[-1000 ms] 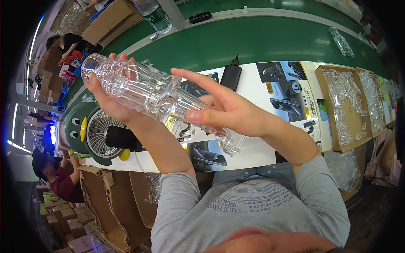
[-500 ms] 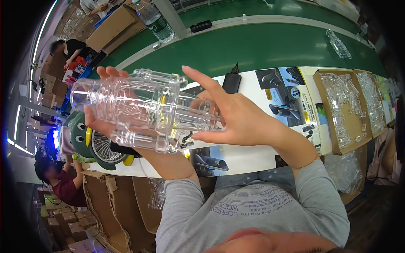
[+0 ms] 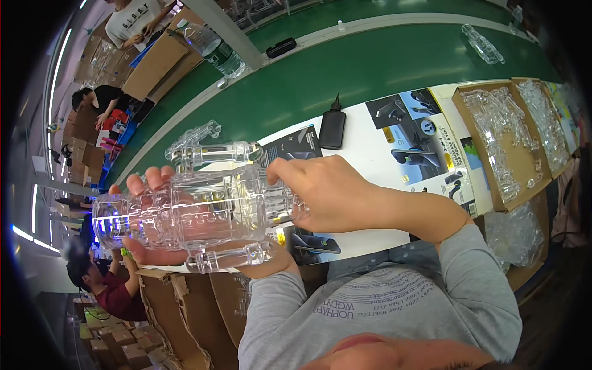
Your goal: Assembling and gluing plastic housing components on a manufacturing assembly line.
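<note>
A large clear plastic assembly (image 3: 216,206), with a rounded body and tube-shaped side pieces, lies sideways in front of me. Beneath it, my left hand (image 3: 151,246) supports its left part, fingers curling over the far edge and thumb along the near one. At the right end, my right hand (image 3: 330,191) has its fingers bent round the narrower clear tubes sticking out of the body. Its fingertips are partly hidden by the assembly. Just past the assembly, another jointed clear plastic piece (image 3: 194,139) lies near the green surface.
A black power bank (image 3: 332,129) lies on the printed sheet (image 3: 364,145). Cardboard trays (image 3: 502,200) at right hold several clear parts. Beyond are a green belt (image 3: 382,61), a water bottle (image 3: 216,52), a black case (image 3: 281,47) and another clear piece (image 3: 483,44). Other people work at left.
The clear assembly has turned and shifted toward the lower left. My right hand's fingers, spread before, have closed in round its right end. The view has shifted, and a clear piece behind now shows.
</note>
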